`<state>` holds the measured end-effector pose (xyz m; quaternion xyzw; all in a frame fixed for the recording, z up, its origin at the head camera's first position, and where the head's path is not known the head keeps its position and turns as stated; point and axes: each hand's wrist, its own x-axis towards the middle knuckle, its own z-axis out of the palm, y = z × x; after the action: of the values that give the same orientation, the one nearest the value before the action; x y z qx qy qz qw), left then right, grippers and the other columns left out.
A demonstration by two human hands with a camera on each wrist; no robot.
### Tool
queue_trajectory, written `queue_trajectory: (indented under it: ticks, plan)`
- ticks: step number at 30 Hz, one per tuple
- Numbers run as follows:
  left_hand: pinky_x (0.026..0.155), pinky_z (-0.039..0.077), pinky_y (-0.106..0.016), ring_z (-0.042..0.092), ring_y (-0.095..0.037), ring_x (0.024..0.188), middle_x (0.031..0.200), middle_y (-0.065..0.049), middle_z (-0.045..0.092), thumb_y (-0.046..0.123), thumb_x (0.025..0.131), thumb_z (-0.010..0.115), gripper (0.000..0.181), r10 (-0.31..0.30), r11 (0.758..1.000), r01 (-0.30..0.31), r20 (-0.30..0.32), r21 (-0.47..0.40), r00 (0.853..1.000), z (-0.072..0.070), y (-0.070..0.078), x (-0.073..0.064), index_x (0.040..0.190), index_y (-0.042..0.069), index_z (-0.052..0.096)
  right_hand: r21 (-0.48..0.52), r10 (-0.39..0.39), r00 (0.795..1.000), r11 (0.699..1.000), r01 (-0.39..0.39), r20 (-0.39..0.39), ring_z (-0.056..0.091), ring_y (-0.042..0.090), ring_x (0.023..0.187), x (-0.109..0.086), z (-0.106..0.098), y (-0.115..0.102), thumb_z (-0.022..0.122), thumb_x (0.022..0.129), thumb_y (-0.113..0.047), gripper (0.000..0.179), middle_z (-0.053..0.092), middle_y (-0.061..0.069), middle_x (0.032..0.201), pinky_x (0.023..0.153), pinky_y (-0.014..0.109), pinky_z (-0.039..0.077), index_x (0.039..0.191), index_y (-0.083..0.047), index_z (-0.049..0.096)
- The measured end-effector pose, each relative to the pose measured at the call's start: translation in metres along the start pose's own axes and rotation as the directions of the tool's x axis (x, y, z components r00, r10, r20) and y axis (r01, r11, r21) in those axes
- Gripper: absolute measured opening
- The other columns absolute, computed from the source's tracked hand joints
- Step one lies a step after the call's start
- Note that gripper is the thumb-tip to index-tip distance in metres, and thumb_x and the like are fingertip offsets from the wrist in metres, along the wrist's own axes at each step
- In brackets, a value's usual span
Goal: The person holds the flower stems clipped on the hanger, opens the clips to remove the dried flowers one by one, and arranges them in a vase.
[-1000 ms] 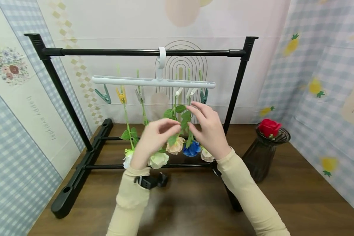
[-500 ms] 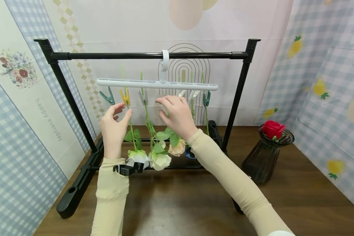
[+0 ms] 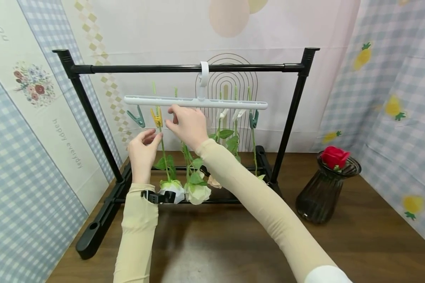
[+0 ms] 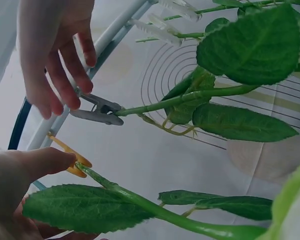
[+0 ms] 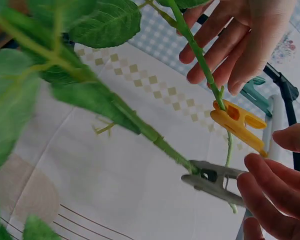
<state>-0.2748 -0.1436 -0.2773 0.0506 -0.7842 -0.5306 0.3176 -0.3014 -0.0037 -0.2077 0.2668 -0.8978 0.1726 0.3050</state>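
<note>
Hanging from a pale hanger (image 3: 233,104) are several artificial flowers, heads down, held by clips. My left hand (image 3: 143,151) is just below the yellow clip (image 3: 157,117), its thumb and loosely bent fingers right around the green stem (image 5: 202,62) of a white flower (image 3: 172,190). Close to the yellow clip, my right hand (image 3: 188,122) has thumb and index finger apart, pinching nothing. The grey clip (image 5: 212,180) grips another leafy stem beside the right fingers; in the head view this hand hides it. A teal clip (image 3: 137,117) at the hanger's left end bears no flower.
The hanger hooks over the top bar (image 3: 145,69) of a black rack, whose foot (image 3: 92,237) stands on the brown table (image 3: 212,243). At the right, a dark glass vase (image 3: 318,196) holds a red rose (image 3: 335,157). White clips (image 3: 239,114) hold more stems toward the right.
Both hands have left the flowers in the middle and moved left along the hanger. The left came first to the yellow clip's stem; the right then crossed over toward the yellow clip.
</note>
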Motion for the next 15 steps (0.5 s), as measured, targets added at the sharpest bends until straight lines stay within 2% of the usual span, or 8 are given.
queue_trajectory:
  ticks: [2, 4, 6, 9, 10, 15]
  plan:
    - [0.080, 0.049, -0.034, 0.067, -0.029, 0.103, 0.112, -0.016, 0.072, 0.034, 0.091, 0.067, 0.038, -0.020, 1.000, 0.019, 0.009, 0.023, 1.000, 0.000, -0.001, 0.002, 0.119, 0.008, 0.069, -0.024, 0.025, 1.000, 0.999, -0.024, 0.012, 0.060, 0.010, 0.065, 0.006, 0.004, -0.004, 0.056, 0.096, -0.038, 0.024, 0.071, -0.006, 0.078, 0.068, 0.026, 0.048, 0.101, -0.019, 0.071]
    - [0.080, 0.049, -0.034, 0.067, -0.028, 0.101, 0.109, -0.016, 0.073, 0.035, 0.091, 0.067, 0.036, -0.023, 0.999, 0.023, 0.012, 0.032, 1.000, 0.001, -0.002, 0.003, 0.115, 0.008, 0.072, -0.044, 0.051, 0.998, 0.998, -0.050, 0.023, 0.049, 0.008, 0.053, 0.012, 0.009, -0.008, 0.054, 0.096, -0.044, 0.033, 0.062, -0.006, 0.064, 0.052, 0.021, 0.038, 0.082, -0.018, 0.068]
    - [0.079, 0.049, -0.032, 0.068, -0.027, 0.098, 0.105, -0.016, 0.074, 0.035, 0.091, 0.066, 0.035, -0.020, 0.999, 0.019, 0.018, 0.036, 1.000, 0.002, -0.003, 0.003, 0.110, 0.007, 0.073, -0.070, 0.069, 0.997, 0.995, -0.067, 0.032, 0.036, 0.007, 0.047, 0.018, 0.014, -0.012, 0.053, 0.095, -0.051, 0.044, 0.049, -0.006, 0.055, 0.044, 0.021, 0.026, 0.066, -0.018, 0.058]
    - [0.074, 0.048, -0.028, 0.069, -0.027, 0.093, 0.100, -0.017, 0.075, 0.034, 0.091, 0.067, 0.033, -0.014, 0.999, 0.013, 0.023, 0.038, 1.000, 0.004, -0.004, 0.002, 0.106, 0.005, 0.075, -0.109, 0.079, 0.996, 0.991, -0.074, 0.040, 0.028, 0.009, 0.045, 0.025, 0.022, -0.015, 0.051, 0.095, -0.056, 0.054, 0.030, -0.006, 0.052, 0.042, 0.022, 0.019, 0.057, -0.018, 0.038]
    - [0.073, 0.048, -0.026, 0.069, -0.027, 0.091, 0.099, -0.017, 0.075, 0.034, 0.091, 0.067, 0.033, -0.015, 0.999, 0.014, 0.024, 0.040, 1.000, 0.005, -0.004, 0.001, 0.105, 0.005, 0.075, -0.121, 0.079, 0.996, 0.990, -0.073, 0.042, 0.028, 0.009, 0.044, 0.027, 0.024, -0.016, 0.051, 0.094, -0.056, 0.055, 0.028, -0.007, 0.051, 0.042, 0.022, 0.019, 0.057, -0.019, 0.035]
    - [0.063, 0.046, -0.022, 0.069, -0.027, 0.086, 0.097, -0.016, 0.075, 0.032, 0.091, 0.067, 0.031, -0.019, 0.999, 0.018, 0.020, 0.046, 1.000, 0.008, -0.002, 0.000, 0.104, 0.005, 0.075, -0.163, 0.088, 0.996, 0.983, -0.084, 0.012, 0.030, 0.009, 0.044, 0.031, 0.030, -0.019, 0.049, 0.096, -0.055, 0.054, 0.029, -0.007, 0.051, 0.042, 0.022, 0.019, 0.058, -0.020, 0.035]
